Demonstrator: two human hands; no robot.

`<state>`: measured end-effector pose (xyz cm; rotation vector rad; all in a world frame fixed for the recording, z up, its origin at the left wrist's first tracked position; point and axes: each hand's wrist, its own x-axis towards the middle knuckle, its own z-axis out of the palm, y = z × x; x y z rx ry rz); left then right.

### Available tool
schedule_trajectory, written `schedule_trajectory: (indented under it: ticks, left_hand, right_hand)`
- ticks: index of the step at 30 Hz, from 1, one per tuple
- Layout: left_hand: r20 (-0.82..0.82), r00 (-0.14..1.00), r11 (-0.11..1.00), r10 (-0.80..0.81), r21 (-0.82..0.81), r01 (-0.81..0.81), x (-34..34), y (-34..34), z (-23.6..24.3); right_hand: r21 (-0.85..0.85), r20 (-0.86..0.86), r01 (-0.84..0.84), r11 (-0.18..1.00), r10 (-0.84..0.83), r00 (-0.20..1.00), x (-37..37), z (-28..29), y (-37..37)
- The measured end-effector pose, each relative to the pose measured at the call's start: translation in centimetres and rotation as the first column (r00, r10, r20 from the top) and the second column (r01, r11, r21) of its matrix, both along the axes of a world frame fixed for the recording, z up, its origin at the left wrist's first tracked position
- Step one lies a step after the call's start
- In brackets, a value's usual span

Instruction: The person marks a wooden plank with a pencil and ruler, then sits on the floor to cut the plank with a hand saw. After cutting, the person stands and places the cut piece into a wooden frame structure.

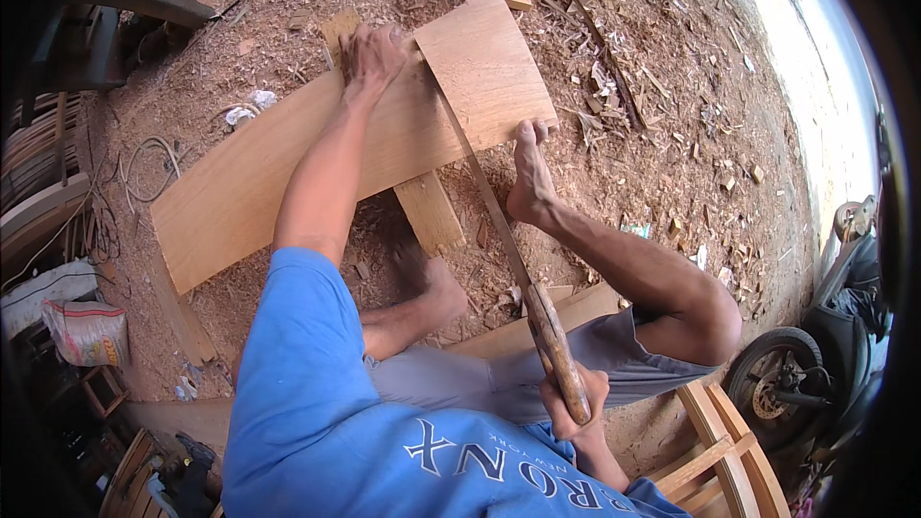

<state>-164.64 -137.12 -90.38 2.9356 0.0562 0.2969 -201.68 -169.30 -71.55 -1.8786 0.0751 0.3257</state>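
Your half-open left hand [376,59] rests over the far edge of the board [259,177], likely steadying it. On the board's near side, your right hand [576,401] wraps the saw [491,201] handle. Your foot [531,177] meets the board's right end (a brace, probably); a timber strip [430,213] beneath seemingly supports the board.

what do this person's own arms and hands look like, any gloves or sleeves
The left hand and right hand are bare, with no gloves or wristwatch showing. The left sleeve is short and plain blue, leaving the left forearm uncovered. It belongs to a blue shirt with dark, pale-edged lettering across the front.
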Motion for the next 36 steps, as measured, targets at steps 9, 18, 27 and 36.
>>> schedule_trajectory:
  ticks: [9,18,27,36]
  left_hand:
    - [-0.014,1.0,0.999,0.014,0.033,-0.013,0.4,0.1,0.1]
    - [0.04,0.999,1.0,-0.01,0.025,0.009,-0.6,0.1,0.0]
    - [0.043,0.999,1.0,-0.018,-0.006,0.018,0.1,0.5,-0.1]
    - [-0.062,0.997,0.998,0.049,0.053,-0.046,0.5,0.2,-0.3]
  right_hand:
    - [0.145,0.1,0.044,0.988,-0.059,0.993,14.7,-7.8,7.0]
    - [0.072,-0.025,0.0,0.997,0.002,1.0,3.5,-2.2,3.0]
    - [0.159,0.026,0.036,0.987,-0.04,0.999,8.3,-5.1,4.2]
    - [0.054,-0.007,-0.004,0.999,0.005,1.0,4.3,-2.3,2.5]
